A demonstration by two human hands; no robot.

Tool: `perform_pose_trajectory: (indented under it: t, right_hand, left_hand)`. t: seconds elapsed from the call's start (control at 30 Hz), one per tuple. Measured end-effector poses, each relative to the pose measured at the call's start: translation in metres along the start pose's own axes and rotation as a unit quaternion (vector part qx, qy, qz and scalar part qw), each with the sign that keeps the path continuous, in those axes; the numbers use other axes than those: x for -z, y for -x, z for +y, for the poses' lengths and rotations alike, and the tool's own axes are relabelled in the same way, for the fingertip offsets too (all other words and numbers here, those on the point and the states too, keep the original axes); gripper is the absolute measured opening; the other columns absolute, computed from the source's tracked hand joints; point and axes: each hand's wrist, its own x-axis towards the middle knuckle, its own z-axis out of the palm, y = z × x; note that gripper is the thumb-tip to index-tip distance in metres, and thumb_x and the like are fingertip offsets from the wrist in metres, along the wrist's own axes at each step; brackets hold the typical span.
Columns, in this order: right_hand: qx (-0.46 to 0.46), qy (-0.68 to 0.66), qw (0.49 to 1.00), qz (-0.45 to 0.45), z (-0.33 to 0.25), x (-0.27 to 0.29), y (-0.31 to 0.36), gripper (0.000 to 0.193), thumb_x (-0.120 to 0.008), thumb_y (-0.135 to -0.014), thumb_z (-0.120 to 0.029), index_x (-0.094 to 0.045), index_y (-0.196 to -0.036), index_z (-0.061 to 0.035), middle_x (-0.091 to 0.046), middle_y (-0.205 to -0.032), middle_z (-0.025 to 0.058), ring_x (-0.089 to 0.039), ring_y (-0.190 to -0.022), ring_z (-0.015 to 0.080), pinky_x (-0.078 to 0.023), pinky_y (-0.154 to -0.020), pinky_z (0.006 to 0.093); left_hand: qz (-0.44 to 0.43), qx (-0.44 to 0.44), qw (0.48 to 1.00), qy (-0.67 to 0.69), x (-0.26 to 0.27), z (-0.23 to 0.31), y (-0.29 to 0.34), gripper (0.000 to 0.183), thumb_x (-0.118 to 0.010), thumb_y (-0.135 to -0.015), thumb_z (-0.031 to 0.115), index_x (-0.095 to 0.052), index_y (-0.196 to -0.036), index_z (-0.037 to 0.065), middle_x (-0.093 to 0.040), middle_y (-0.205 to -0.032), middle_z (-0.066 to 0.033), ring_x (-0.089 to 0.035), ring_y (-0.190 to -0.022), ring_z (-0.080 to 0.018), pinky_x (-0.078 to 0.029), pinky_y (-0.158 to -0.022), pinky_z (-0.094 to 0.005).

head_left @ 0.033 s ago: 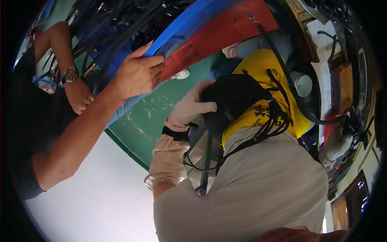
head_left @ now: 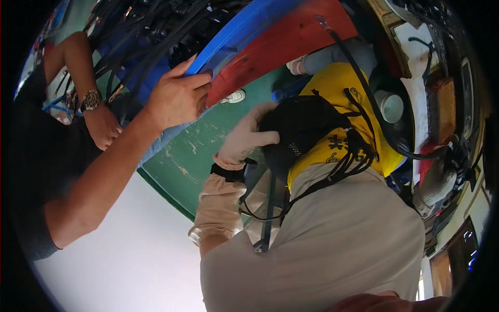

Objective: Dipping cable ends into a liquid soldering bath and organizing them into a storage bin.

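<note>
My left hand [head_left: 247, 138], in a pale knit glove, rests on dark cloth [head_left: 299, 130] over my lap, its thumb spread away from the fingers. Some of its fingertips are lost behind the cloth. At the far right, my gloved right hand [head_left: 435, 187] is closed around the end of a thick black cable [head_left: 361, 86]; dark shapes partly hide its fingers. The cable arches up over a yellow apron [head_left: 338, 93] to a metal lug [head_left: 321, 22] lying against a red panel [head_left: 288, 44].
A co-worker's hand [head_left: 179, 99] grips the rim of a blue bin [head_left: 228, 34] heaped with black cables [head_left: 171, 28]. Their other hand [head_left: 104, 127], with a wristwatch, hangs at left. A white cup [head_left: 390, 106] stands near the cluttered bench [head_left: 442, 112] on the right. The floor [head_left: 182, 161] is green.
</note>
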Motion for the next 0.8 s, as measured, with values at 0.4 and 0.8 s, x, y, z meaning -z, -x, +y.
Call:
perform_pose_trajectory:
  t: [0.4,0.8]
  right_hand:
    - [-0.2,-0.611,0.76,0.09,0.005,-0.012,0.016,0.056,-0.056,-0.08,-0.031,-0.043,-0.125,0.001,-0.045,-0.127,0.0181,-0.045,-0.116,0.0316,-0.034,-0.1,0.0459]
    - [-0.211,-0.595,0.775,0.018,-0.019,-0.014,0.011,0.062,-0.061,-0.077,-0.033,-0.041,-0.125,0.0018,-0.046,-0.124,0.016,-0.049,-0.107,0.0281,-0.038,-0.095,0.0405]
  left_hand:
    - [0.052,-0.035,0.992,-0.106,-0.01,0.003,0.005,0.071,-0.074,-0.062,0.016,-0.04,-0.12,-0.003,-0.048,-0.114,-0.0115,-0.044,-0.108,-0.0199,-0.032,-0.096,-0.0301]
    - [-0.021,0.045,0.989,-0.141,0.004,-0.007,-0.015,0.082,-0.067,-0.062,0.027,-0.033,-0.13,-0.004,-0.047,-0.121,-0.0141,-0.044,-0.113,-0.0205,-0.029,-0.099,-0.0293]
